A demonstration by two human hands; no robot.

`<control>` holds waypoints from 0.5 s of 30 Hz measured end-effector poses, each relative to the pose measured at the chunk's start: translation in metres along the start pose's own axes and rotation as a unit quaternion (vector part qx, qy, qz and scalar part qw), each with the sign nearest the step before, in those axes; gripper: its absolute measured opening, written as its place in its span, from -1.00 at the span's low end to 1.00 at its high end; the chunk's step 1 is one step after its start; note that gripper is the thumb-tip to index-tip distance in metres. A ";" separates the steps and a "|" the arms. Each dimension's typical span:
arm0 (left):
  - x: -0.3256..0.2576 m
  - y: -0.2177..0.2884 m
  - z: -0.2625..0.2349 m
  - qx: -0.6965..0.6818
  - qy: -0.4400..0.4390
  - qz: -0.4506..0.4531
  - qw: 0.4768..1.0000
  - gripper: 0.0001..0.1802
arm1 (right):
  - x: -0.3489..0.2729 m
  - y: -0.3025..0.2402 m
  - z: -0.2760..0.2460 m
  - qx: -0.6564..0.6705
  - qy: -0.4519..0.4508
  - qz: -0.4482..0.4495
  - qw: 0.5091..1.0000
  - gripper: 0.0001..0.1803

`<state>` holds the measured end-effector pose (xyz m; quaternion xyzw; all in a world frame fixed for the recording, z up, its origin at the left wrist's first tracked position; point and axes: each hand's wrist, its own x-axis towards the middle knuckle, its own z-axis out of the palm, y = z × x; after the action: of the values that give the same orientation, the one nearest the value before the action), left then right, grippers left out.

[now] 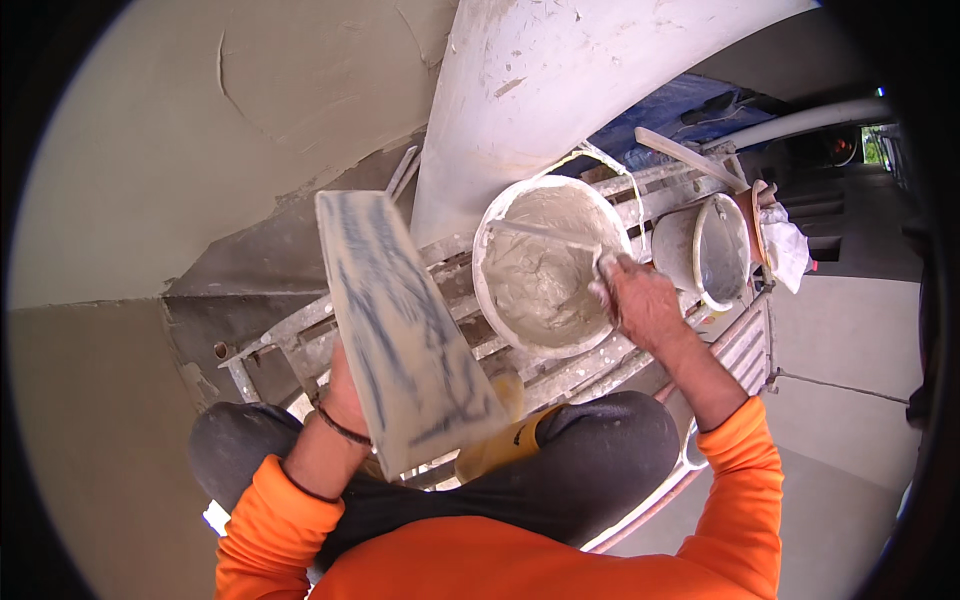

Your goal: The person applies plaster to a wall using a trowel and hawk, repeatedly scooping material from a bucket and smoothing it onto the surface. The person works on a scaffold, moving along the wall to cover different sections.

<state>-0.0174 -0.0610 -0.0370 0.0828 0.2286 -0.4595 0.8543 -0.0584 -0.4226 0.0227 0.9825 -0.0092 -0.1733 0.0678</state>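
My left hand (345, 395) grips a long plastering board (400, 330) from underneath. Its fingers are hidden behind the board, whose upper face carries a thin, streaky coat of wet grey plaster. In front of me stands a round white bucket (487, 290) with soft grey plaster (545, 285) inside. My right hand (645, 305), closed and smeared with plaster, reaches over the bucket's right rim. It holds a trowel (545, 236), seen nearly edge-on, with its long blade lying across the plaster toward the far left.
Both my legs rest on a slatted, paint-splashed scaffold platform (590, 365). A second bucket (722, 250) stands to the right, near a wooden stick (690, 158) and a white bag (785, 248). A thick white column (530, 90) rises behind. Plastered wall (130, 150) fills the left.
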 end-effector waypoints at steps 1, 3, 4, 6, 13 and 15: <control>0.003 0.005 0.005 0.002 -0.007 0.016 1.000 -0.47 | 0.002 0.003 -0.005 -0.012 0.041 -0.029 0.999 -0.66; 0.014 0.012 0.013 0.008 0.010 0.050 0.999 -0.49 | 0.013 0.008 -0.024 -0.054 0.055 -0.035 0.996 -0.67; 0.016 0.012 0.016 0.016 0.025 0.066 0.997 -0.51 | 0.014 0.012 -0.037 -0.040 0.060 -0.053 0.996 -0.69; 0.016 0.014 0.019 0.040 0.089 0.101 0.990 -0.51 | 0.010 0.014 -0.058 -0.046 0.020 -0.021 0.999 -0.73; 0.023 0.016 0.010 0.064 0.092 0.101 0.989 -0.51 | 0.077 0.000 -0.016 -0.240 -0.177 0.067 0.952 -0.80; 0.029 0.014 0.005 0.075 0.104 0.098 0.987 -0.51 | 0.114 -0.013 0.017 -0.250 -0.194 0.023 0.948 -0.75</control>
<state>0.0091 -0.0769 -0.0466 0.2160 0.2718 -0.3779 0.8583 0.0430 -0.4167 -0.0338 0.8807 -0.0011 -0.3559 0.3125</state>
